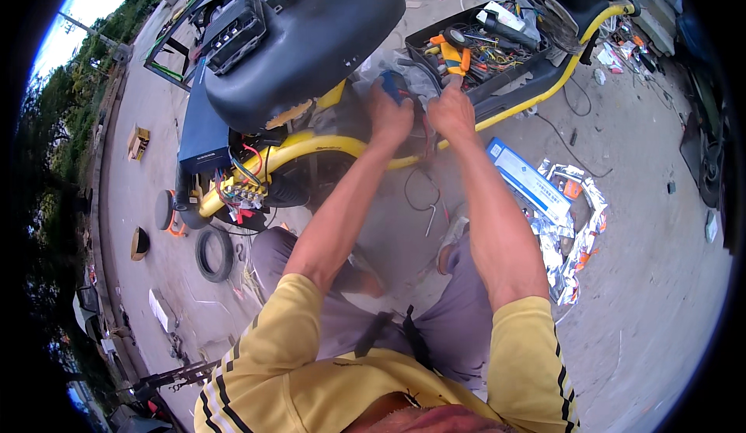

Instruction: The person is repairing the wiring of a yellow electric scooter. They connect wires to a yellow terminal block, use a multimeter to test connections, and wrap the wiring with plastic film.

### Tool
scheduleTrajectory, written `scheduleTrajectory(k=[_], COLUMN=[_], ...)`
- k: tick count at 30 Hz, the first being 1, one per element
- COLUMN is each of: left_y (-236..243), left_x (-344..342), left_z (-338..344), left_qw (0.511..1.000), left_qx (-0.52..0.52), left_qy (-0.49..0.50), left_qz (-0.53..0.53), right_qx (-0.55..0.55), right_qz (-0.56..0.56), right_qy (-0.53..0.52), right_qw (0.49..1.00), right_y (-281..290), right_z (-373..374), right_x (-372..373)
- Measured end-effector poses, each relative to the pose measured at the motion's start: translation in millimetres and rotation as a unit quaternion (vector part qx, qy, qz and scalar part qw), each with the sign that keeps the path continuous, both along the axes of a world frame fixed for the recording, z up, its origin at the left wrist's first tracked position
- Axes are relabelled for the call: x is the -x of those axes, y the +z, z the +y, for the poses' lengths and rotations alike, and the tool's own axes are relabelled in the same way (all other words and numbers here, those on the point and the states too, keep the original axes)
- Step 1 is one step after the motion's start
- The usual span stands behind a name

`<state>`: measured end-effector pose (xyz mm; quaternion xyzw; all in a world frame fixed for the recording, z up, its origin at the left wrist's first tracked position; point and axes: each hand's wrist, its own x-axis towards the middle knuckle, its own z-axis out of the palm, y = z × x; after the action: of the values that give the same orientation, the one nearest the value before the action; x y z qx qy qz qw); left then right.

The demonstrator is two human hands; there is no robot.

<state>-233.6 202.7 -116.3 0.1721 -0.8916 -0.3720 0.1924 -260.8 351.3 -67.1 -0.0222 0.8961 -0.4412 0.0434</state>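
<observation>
Beside the scooter (311, 147), below its raised seat (311, 37), the left hand (388, 118) is gripping a blue tool (393, 83) while the right hand (453, 113) is closing on wires (426, 134). The wires are probably thin, limp and easily torn; best pinched near the ends.

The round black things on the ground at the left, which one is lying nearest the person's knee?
The black tyre ring, flat on the concrete just left of the grey-trousered knee. The small wheel with an orange rim and the dark bowl-shaped piece lie farther left.
</observation>
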Motion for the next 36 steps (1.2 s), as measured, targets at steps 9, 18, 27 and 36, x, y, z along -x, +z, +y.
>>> scheduleTrajectory(k=[9, 18, 27, 36], left_y=[-33, -18, 10, 1], left_x=[-4, -26, -38, -24], left_z=[8, 31, 46, 15], left_qw=[0.972, 0.96, 0.951, 0.985], left_qx=[-0.221, -0.221, -0.301, 0.056], left_qy=[0.043, 0.067, -0.026, 0.003], left_qz=[0.07, 0.159, 0.07, 0.163], right_qx=[-0.025, -0.107, 0.077, -0.037], right_qz=[0.035, 0.033, -0.039, -0.011], right_qy=[0.041, 0.05, 0.062, 0.065], right_qw=[0.998, 0.992, 0.994, 0.997], right_y=[-15, -13, -27, -25], right_z=[7, 9, -3, -20], right_x=[6, 4, 9, -6])
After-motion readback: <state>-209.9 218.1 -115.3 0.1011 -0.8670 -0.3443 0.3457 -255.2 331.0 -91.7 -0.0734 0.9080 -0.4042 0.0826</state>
